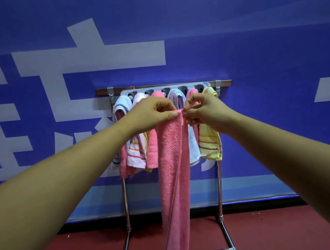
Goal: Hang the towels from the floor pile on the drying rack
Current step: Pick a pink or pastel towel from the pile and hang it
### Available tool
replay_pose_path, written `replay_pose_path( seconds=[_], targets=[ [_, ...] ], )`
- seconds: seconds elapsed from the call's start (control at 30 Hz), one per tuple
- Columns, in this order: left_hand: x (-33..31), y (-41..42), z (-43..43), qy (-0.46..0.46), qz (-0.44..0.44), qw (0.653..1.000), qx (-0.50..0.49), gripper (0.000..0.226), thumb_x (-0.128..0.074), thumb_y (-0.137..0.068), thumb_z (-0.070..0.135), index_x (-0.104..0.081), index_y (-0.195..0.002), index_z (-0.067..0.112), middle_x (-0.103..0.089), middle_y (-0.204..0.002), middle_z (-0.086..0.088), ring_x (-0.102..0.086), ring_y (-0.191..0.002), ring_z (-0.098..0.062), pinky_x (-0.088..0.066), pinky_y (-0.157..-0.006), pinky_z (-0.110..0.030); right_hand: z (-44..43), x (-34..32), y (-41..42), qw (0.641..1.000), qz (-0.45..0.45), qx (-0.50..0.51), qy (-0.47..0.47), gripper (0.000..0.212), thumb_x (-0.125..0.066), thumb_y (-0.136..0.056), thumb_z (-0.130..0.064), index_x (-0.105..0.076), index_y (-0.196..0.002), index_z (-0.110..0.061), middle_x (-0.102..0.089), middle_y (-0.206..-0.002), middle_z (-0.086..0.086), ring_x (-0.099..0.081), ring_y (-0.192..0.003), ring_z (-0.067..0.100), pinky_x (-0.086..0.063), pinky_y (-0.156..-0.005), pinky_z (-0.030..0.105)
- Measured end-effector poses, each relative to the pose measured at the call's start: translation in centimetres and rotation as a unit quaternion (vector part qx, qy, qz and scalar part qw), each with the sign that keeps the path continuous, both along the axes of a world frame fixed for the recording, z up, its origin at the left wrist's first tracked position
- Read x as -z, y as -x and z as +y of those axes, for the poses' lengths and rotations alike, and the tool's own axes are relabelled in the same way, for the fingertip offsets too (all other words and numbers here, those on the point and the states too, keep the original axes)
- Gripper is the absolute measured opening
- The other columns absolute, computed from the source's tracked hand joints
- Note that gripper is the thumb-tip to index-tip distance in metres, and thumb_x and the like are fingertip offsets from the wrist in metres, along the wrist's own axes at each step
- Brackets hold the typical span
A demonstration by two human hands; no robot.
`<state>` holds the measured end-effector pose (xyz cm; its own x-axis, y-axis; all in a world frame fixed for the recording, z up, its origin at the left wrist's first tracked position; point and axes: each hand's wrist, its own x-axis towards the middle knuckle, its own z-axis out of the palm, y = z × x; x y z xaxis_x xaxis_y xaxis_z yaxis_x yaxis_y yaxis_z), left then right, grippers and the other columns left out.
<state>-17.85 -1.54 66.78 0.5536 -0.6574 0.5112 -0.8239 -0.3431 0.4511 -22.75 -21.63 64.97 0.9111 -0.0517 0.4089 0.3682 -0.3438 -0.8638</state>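
Pinching with thumb and fingers, the left hand [151, 111] holds the top hem of the pink towel [172, 163]. The right hand [205, 111] pinches the same hem just beside it. The towel hangs bunched in front of the drying rack [218, 179], not yet on it. Recommended: slide both grips apart along the hem to flatten it, then drape it clear of the yellow towel [210, 141].
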Motion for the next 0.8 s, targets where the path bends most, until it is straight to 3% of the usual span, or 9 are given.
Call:
replay_pose_path(
  seconds=[0.1, 0.2, 0.33, 0.4, 0.47, 0.53, 0.67, 0.8],
  targets=[
    [0.0, -0.2, 0.0, 0.044, 0.017, 0.999, -0.010, 0.008, -0.070, -0.090, 0.023, -0.075, -0.090, 0.018, -0.073, -0.089, 0.001, -0.069, -0.085, -0.011, -0.057, -0.084, -0.034, 0.1, 0.2, -0.3, 0.999, 0.011, -0.029, -0.004, 0.016, -0.059, -0.092, 0.009, -0.068, -0.084, -0.002, -0.066, -0.078, 0.018, -0.065, -0.069, 0.023, -0.059, -0.073, 0.031],
    [-0.3, 0.7, 0.5, 0.066, 0.073, 0.994, 0.044, 0.007, -0.067, -0.092, 0.015, -0.070, -0.086, 0.016, -0.069, -0.086, 0.003, -0.063, -0.079, -0.002, -0.052, -0.076, -0.020, -0.2, 0.5, -0.7, 1.000, 0.010, -0.007, 0.018, 0.017, -0.058, -0.091, 0.010, -0.073, -0.091, 0.002, -0.068, -0.079, 0.019, -0.065, -0.068, 0.020, -0.059, -0.072, 0.030],
    [-0.5, 2.0, 1.1, 0.041, 0.132, 0.972, 0.190, 0.006, -0.059, -0.094, 0.004, -0.063, -0.089, 0.004, -0.065, -0.110, -0.018, -0.060, -0.117, -0.027, -0.050, -0.099, -0.029, -1.2, 0.9, -1.3, 0.999, 0.039, 0.025, -0.001, 0.015, -0.058, -0.091, 0.010, -0.072, -0.095, 0.006, -0.065, -0.083, 0.023, -0.062, -0.068, 0.021, -0.056, -0.063, 0.024],
    [-0.5, 2.5, 1.0, -0.023, 0.131, 0.968, 0.215, 0.007, -0.058, -0.095, 0.006, -0.064, -0.093, 0.003, -0.066, -0.111, -0.022, -0.063, -0.113, -0.025, -0.051, -0.096, -0.029, -1.6, 1.2, -1.5, 0.998, 0.057, 0.007, -0.026, 0.013, -0.059, -0.091, 0.010, -0.071, -0.095, 0.008, -0.066, -0.085, 0.022, -0.063, -0.071, 0.021, -0.055, -0.062, 0.022],
    [-0.4, 2.5, 0.7, -0.094, 0.100, 0.973, 0.184, 0.011, -0.061, -0.095, 0.017, -0.067, -0.094, 0.009, -0.068, -0.098, -0.016, -0.065, -0.094, -0.018, -0.051, -0.085, -0.027, -1.8, 1.3, -1.5, 0.998, 0.061, 0.002, -0.035, 0.015, -0.059, -0.091, 0.010, -0.070, -0.100, 0.011, -0.066, -0.086, 0.023, -0.063, -0.069, 0.020, -0.054, -0.061, 0.020],
    [-0.1, 2.0, 0.6, -0.129, 0.047, 0.983, 0.121, 0.014, -0.065, -0.094, 0.031, -0.071, -0.095, 0.019, -0.069, -0.092, -0.010, -0.065, -0.087, -0.022, -0.052, -0.082, -0.032, -1.7, 1.4, -1.3, 0.998, 0.057, -0.008, -0.038, 0.016, -0.058, -0.091, 0.011, -0.069, -0.103, 0.012, -0.067, -0.085, 0.021, -0.064, -0.066, 0.016, -0.054, -0.060, 0.019],
    [0.7, 1.1, 0.4, -0.054, -0.001, 0.999, 0.011, 0.013, -0.069, -0.090, 0.036, -0.075, -0.093, 0.024, -0.071, -0.086, 0.005, -0.064, -0.080, -0.008, -0.052, -0.074, -0.027, -1.2, 1.2, -0.4, 0.994, 0.049, -0.058, -0.081, 0.021, -0.051, -0.090, 0.019, -0.069, -0.092, 0.008, -0.070, -0.077, 0.014, -0.066, -0.068, 0.019, -0.057, -0.064, 0.022],
    [0.9, 0.5, 0.0, 0.009, -0.014, 0.999, -0.045, 0.014, -0.072, -0.088, 0.035, -0.076, -0.092, 0.022, -0.072, -0.087, 0.000, -0.067, -0.087, -0.018, -0.056, -0.079, -0.039, -0.4, 0.7, 0.3, 0.988, 0.035, -0.132, -0.074, 0.023, -0.048, -0.092, 0.014, -0.070, -0.094, 0.007, -0.075, -0.088, 0.012, -0.067, -0.080, 0.022, -0.058, -0.084, 0.031]
  ],
)
